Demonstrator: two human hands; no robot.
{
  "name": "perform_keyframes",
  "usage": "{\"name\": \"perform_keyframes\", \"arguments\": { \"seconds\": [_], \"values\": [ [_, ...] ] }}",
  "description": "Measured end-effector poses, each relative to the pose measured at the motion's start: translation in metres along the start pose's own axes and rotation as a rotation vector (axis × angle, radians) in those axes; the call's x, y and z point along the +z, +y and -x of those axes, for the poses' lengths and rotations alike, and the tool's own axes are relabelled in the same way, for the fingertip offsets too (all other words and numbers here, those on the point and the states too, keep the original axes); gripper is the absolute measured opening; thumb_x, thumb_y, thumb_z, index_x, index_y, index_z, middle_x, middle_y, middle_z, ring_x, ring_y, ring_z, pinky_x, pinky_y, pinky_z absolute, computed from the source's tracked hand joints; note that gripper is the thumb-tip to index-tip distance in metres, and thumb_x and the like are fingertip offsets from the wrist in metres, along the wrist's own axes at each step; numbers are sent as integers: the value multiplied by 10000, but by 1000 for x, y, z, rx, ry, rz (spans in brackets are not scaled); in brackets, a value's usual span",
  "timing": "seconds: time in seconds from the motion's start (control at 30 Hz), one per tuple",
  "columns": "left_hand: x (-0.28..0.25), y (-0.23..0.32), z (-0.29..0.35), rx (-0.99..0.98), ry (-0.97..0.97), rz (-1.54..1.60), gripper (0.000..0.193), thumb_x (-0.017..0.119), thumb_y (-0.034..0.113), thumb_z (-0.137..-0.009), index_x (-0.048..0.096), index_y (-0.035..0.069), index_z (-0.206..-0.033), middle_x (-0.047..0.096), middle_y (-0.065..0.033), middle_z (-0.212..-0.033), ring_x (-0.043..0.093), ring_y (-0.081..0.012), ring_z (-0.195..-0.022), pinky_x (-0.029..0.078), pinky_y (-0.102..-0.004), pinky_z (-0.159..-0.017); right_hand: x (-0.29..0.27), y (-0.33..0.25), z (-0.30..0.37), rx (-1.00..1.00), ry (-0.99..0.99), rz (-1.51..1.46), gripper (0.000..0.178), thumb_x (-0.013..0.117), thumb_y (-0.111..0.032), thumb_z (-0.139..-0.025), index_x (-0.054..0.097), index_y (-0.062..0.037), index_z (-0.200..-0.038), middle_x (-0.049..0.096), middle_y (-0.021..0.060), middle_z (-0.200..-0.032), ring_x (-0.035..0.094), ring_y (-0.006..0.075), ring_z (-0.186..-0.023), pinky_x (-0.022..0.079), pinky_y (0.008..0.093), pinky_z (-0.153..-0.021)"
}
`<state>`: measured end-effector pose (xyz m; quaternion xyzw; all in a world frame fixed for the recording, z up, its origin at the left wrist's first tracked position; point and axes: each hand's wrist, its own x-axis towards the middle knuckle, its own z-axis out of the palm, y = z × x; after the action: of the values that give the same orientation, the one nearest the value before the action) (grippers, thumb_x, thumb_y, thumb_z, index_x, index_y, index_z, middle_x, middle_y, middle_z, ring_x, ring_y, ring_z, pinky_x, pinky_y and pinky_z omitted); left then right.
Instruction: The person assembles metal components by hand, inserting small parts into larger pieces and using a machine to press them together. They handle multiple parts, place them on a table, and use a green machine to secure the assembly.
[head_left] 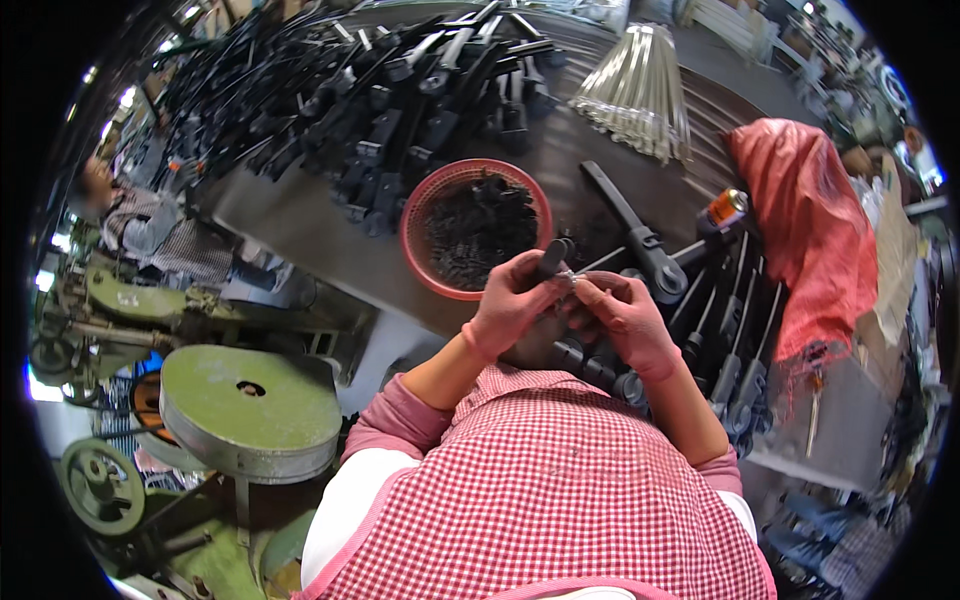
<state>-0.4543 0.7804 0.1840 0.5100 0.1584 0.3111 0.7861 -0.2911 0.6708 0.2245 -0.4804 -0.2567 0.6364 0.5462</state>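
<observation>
My left hand (510, 305), in a pink glove, grips a short black handle-like part (550, 260) that points up toward the red basket. My right hand (625, 315), also gloved in pink, pinches a small silvery metal piece (570, 277) against the end of that black part. Both hands meet just in front of my chest, above the table edge. The red basket (420, 205) full of small dark parts stands right behind my left hand.
A large heap of long black parts (380, 90) covers the far table. More black parts (730, 340) lie in a row to my right, beside an orange can (727, 207), a red sack (810, 230) and a bundle of clear rods (640, 90). Green machinery (250, 400) stands at my left.
</observation>
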Motion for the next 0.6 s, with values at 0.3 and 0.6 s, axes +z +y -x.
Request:
{"name": "perform_keyframes", "arguments": {
  "seconds": [0.3,0.6],
  "values": [
    [16,8,-1,-36,108,-4,140,661,76,-952,633,16,-1075,671,-18,-917,624,-76,-786,521,-239,-655,6,7,-1,-440,169,370,215,620,-160,-993,683,16,-1099,691,30,-939,635,95,-807,517,237,-708],
    [11,16,0,-164,61,-93,113,676,79,-941,678,-3,-1019,690,-24,-876,633,-71,-747,528,-220,-649,-8,13,-4,-216,93,290,194,637,-147,-977,697,10,-1075,694,24,-915,642,85,-781,516,228,-721]
  ]
}}
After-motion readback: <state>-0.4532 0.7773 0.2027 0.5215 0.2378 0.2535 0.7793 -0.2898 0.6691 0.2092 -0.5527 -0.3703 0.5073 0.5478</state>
